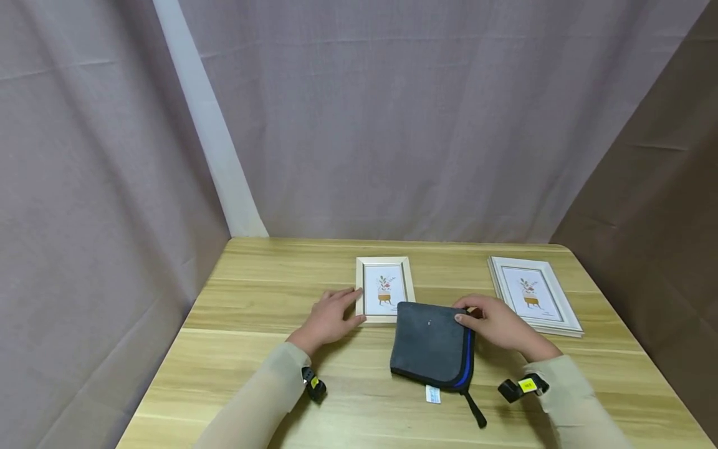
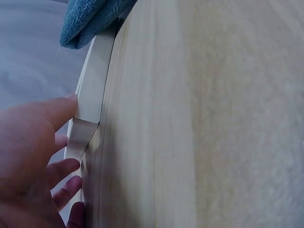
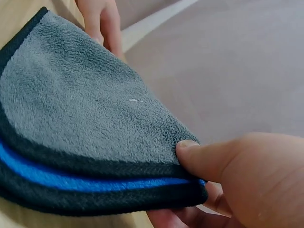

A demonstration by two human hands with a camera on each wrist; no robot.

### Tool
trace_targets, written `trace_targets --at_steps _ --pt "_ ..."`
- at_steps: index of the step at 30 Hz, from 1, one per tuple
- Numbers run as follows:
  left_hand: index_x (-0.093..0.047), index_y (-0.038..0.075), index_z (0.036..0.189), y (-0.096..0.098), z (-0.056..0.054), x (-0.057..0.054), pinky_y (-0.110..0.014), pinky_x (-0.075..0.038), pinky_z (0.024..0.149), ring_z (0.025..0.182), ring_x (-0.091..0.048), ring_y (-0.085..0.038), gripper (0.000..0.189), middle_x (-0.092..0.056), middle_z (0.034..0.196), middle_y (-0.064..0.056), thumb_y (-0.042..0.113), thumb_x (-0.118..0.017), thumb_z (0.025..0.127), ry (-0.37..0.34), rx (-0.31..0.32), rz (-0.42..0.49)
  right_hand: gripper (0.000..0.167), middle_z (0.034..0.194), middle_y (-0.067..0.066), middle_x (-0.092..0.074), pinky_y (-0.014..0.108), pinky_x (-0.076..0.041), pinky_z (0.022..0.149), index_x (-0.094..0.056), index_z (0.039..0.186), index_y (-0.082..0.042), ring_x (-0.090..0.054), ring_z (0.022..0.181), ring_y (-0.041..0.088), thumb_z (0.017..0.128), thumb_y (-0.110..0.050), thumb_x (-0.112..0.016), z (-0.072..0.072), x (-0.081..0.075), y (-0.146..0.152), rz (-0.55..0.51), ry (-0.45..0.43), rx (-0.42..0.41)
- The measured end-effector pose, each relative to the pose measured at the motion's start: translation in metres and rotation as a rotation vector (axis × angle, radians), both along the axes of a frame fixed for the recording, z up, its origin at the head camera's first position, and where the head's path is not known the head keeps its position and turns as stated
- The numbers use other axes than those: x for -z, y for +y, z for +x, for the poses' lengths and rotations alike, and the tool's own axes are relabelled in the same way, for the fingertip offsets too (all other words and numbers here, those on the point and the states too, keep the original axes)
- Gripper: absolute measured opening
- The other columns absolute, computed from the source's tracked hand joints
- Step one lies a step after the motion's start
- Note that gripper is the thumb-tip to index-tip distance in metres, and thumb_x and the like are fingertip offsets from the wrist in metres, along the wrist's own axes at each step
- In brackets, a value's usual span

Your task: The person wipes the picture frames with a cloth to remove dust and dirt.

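A folded grey towel [image 1: 429, 343] with black edging and a blue inner layer is pinched by my right hand [image 1: 499, 324] at its upper right corner. In the right wrist view the thumb [image 3: 190, 147] lies on top of the towel [image 3: 90, 95] and the fingers are beneath. The towel overlaps the lower right corner of a pale picture frame [image 1: 360, 280], which lies flat with a plant print. My left hand [image 1: 331, 318] touches that frame's left side and lower left corner with loosely extended fingers. In the left wrist view its thumb meets the frame's side [image 2: 92, 80].
To the right lies a stack of white picture frames [image 1: 552, 287], the top one with a similar print. A tag [image 1: 432, 394] and a black strap [image 1: 475, 408] stick out below the towel. Grey curtains [image 1: 392, 125] hang behind the wooden table [image 1: 252, 299].
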State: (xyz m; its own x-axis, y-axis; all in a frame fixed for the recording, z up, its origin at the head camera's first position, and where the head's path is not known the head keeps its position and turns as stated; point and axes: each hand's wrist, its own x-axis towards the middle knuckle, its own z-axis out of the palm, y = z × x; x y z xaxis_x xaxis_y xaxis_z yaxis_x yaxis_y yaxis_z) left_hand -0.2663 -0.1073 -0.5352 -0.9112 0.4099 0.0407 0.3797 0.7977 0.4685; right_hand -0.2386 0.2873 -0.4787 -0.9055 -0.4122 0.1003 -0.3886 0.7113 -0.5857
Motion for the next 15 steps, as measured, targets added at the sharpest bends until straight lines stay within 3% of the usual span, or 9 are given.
trace_targets --at_steps 10,15 --pt "-0.043 0.022 0.171 0.004 0.0 -0.001 -0.066 -0.041 0.112 0.152 -0.039 -0.038 0.071 -0.039 0.176 -0.006 0.049 -0.066 0.109 -0.02 -0.002 0.006 0.01 0.11 0.006 -0.078 0.041 -0.056 0.077 -0.081 0.112 -0.01 -0.07 0.089 0.017 0.103 -0.01 -0.076 -0.01 0.006 0.019 0.059 0.043 0.064" --pt "-0.044 0.021 0.171 0.004 0.0 -0.003 -0.068 -0.042 0.11 0.151 -0.04 -0.038 0.073 -0.039 0.176 -0.006 0.053 -0.066 0.108 -0.035 -0.008 0.013 0.015 0.11 0.013 -0.077 0.05 -0.06 0.08 -0.079 0.115 -0.001 -0.074 0.093 0.028 0.102 -0.009 -0.077 -0.014 0.012 0.014 0.116 0.069 0.067"
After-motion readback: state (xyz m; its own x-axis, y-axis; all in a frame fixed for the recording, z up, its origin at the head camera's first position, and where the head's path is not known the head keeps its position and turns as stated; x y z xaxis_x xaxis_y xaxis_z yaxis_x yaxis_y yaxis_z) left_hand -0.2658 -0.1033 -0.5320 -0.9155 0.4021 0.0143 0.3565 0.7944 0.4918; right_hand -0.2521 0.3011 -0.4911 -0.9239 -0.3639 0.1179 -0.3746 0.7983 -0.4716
